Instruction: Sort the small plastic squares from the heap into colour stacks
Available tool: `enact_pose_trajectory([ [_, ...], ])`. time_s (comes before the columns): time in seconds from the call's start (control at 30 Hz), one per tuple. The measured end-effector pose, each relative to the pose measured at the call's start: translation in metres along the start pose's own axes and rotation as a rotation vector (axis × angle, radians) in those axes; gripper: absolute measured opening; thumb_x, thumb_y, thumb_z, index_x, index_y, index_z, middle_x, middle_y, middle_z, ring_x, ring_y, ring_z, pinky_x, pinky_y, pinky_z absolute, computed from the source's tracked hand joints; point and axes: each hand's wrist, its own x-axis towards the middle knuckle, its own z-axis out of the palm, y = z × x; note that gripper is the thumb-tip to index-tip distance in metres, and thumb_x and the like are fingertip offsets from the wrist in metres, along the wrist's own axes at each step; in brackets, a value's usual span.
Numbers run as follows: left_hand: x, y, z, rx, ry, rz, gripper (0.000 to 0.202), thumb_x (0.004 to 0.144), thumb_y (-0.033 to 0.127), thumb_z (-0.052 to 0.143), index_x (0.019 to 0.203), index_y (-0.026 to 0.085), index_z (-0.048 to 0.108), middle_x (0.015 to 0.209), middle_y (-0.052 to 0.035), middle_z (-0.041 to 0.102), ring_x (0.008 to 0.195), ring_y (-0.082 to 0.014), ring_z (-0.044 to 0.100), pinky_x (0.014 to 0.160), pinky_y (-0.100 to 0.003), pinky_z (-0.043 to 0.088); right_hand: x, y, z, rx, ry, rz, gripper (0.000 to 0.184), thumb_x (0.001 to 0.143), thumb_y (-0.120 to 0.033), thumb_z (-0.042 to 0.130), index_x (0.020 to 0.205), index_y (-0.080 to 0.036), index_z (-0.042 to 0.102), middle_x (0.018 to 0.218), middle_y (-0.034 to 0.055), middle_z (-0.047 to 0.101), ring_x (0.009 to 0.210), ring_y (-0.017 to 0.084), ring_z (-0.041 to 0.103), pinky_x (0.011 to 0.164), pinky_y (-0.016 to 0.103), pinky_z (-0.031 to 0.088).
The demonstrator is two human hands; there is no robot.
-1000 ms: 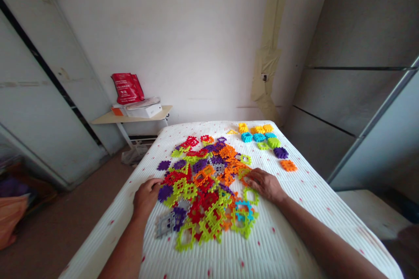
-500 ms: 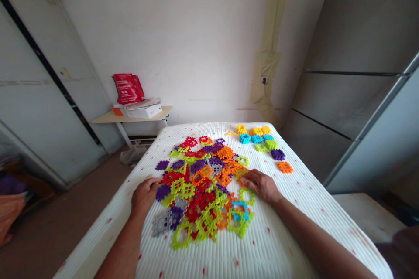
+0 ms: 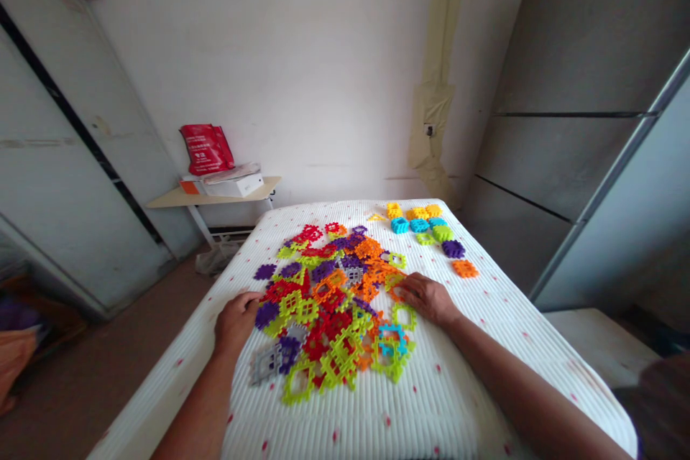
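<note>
A loose pile of flat plastic interlocking pieces (image 3: 328, 316) with notched edges lies on the cover, in red, green, purple, orange, grey and blue. At its left edge rests my left hand (image 3: 236, 322), beside a purple piece (image 3: 267, 315), with its fingers loosely bent and a gap at the thumb. My right hand (image 3: 430, 297) lies palm down at the pile's right edge, its fingertips over an orange piece (image 3: 397, 294) and close to a green square frame (image 3: 404, 316). Neither hand has visibly lifted a piece.
Sorted stacks stand at the far right: yellow (image 3: 417, 213), blue (image 3: 419, 226), green (image 3: 443, 233), purple (image 3: 453, 249) and orange (image 3: 465, 269). A side table (image 3: 167, 196) bears a white box (image 3: 236, 185) and a red bag (image 3: 205, 149). A grey cabinet (image 3: 544, 151) flanks the right.
The whole view has shifted slightly, with the stacks a little further left and higher. Both hands stay at the pile's edges, and the pieces keep their places.
</note>
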Motion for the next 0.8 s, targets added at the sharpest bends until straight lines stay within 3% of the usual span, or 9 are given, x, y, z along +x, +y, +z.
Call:
enact_pose_trajectory([
  [0.3,0.0006,0.0001,0.0006,-0.010,-0.001,0.017,0.026,0.076,0.033,0.044,0.083,0.023,0.067,0.096,-0.0023,0.071,0.093,-0.0193,0.062,0.081,-0.027,0.046,0.0006,0.0038,0.0032,0.000,0.013,-0.005,0.033,0.093,-0.037,0.036,0.099,-0.021,0.064,0.098,0.0066,0.064,0.087,0.016,0.061,0.077,0.027,0.048],
  [0.8,-0.0012,0.0068,-0.0049,0.028,0.009,-0.005,0.025,0.074,0.032,0.045,0.081,0.024,0.068,0.092,-0.0017,0.071,0.088,-0.0206,0.063,0.078,-0.029,0.046,0.0001,-0.0008,0.0006,0.003,-0.003,-0.074,0.035,0.094,-0.038,0.034,0.106,-0.023,0.064,0.105,0.0070,0.067,0.097,0.019,0.061,0.086,0.032,0.048],
])
